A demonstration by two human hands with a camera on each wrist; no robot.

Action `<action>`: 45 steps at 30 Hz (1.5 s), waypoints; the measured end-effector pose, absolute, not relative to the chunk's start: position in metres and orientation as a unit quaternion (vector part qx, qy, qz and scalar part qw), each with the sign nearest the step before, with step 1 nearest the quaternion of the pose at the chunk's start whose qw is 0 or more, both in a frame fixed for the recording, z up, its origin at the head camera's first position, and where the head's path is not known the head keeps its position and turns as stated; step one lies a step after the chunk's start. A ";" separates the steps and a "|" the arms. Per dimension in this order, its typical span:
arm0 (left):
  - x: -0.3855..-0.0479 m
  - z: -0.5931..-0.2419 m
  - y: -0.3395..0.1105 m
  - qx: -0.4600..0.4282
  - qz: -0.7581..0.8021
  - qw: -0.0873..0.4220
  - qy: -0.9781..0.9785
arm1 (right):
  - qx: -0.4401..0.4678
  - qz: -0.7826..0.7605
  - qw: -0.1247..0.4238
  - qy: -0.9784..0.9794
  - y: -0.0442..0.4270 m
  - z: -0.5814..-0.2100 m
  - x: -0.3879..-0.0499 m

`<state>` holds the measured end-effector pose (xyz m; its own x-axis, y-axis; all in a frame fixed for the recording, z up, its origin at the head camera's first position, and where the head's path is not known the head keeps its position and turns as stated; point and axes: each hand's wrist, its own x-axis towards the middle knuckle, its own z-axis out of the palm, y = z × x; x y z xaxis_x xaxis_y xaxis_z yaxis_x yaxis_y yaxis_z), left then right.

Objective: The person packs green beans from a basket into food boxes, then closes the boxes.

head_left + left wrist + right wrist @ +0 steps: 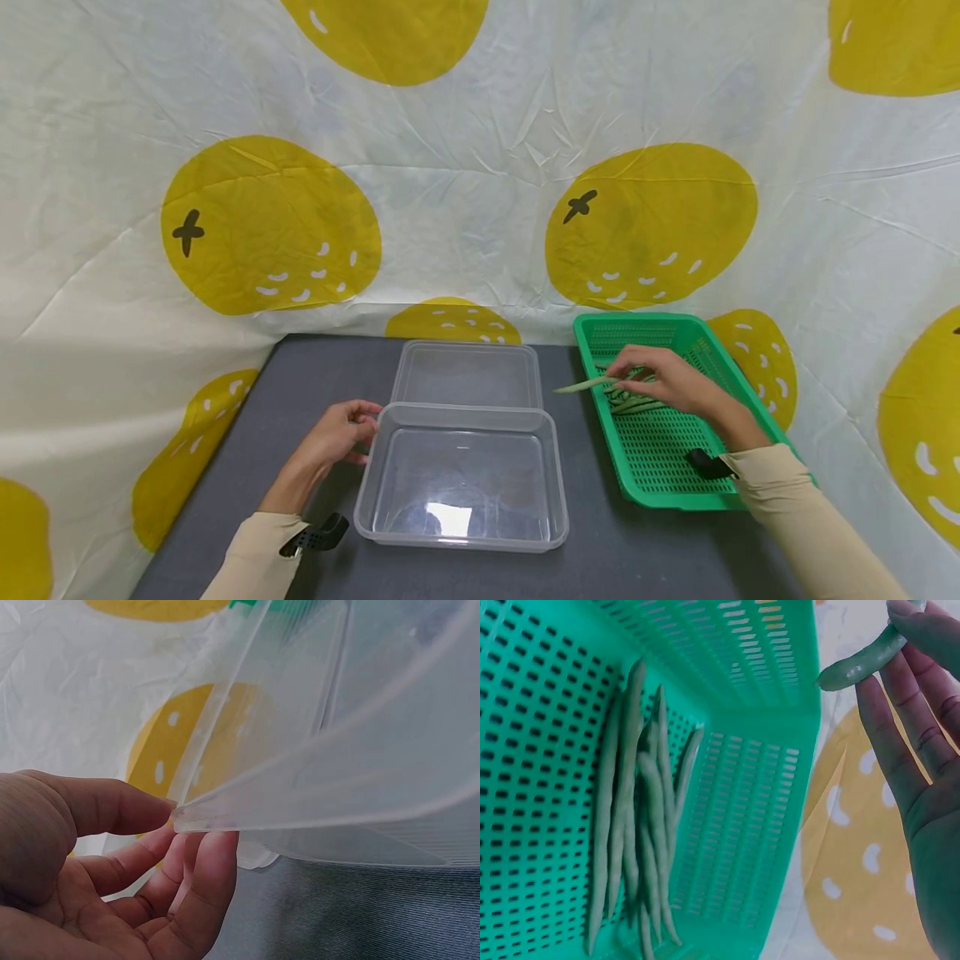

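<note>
White cloth [465, 225] printed with large yellow fruit hangs behind a dark grey table [600, 554], on which a clear container [465, 419] stands near the middle, with a clear flat lid [465, 373] on its far side and a green basket [681, 502] to the right. At the container's far left corner, the left hand [333, 435] has the rim narrowly pinched between its digits. Above the far part of the basket, the right hand [667, 379] holds one green bean [579, 387] in a light fingertip pinch; more beans [652, 817] lie in a loose bundle on the basket floor below. The held bean crosses above the basket's left rim, its free part over the gap between basket and container. Gripped by one end only, it could swivel or slip out if the fingers loosen, dropping onto the table; a low sideways move might snag it on the rim. A tug by the left hand could tilt or slide the container, which looks light and has nothing visible inside. The bean's long axis runs roughly left to right, its tapered free end pointing left and slightly near, while its other end is hidden by the fingers.
</note>
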<state>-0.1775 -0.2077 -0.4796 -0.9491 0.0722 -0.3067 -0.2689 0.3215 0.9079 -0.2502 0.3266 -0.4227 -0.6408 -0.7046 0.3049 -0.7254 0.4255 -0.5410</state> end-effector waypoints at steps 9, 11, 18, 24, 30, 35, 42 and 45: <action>-0.177 -0.477 -0.206 -0.055 0.581 0.144 0.799 | 0.456 0.343 0.005 -0.821 0.307 -0.420 -0.249; -0.177 -0.477 -0.206 -0.058 0.583 0.144 0.798 | 0.451 0.339 0.003 -0.825 0.304 -0.418 -0.247; -0.178 -0.480 -0.208 -0.051 0.580 0.145 0.800 | 0.440 0.333 -0.017 -0.834 0.292 -0.416 -0.245; -0.178 -0.480 -0.208 -0.047 0.579 0.146 0.801 | 0.437 0.341 -0.035 -0.831 0.280 -0.413 -0.240; -0.178 -0.479 -0.208 -0.050 0.579 0.146 0.800 | 0.442 0.344 -0.044 -0.827 0.272 -0.415 -0.238; -0.177 -0.480 -0.208 -0.046 0.579 0.146 0.801 | 0.442 0.348 -0.051 -0.825 0.264 -0.414 -0.236; -0.178 -0.482 -0.209 -0.046 0.577 0.143 0.802 | 0.457 0.355 -0.054 -0.814 0.252 -0.413 -0.234; -0.179 -0.483 -0.209 -0.048 0.576 0.143 0.804 | 0.475 0.362 -0.056 -0.800 0.245 -0.413 -0.234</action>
<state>-0.1786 -0.2087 -0.4832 -0.9545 0.0879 -0.2850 -0.2416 0.3323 0.9117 -0.2337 0.2449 -0.4127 -0.5420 -0.8011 0.2539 -0.7196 0.2863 -0.6326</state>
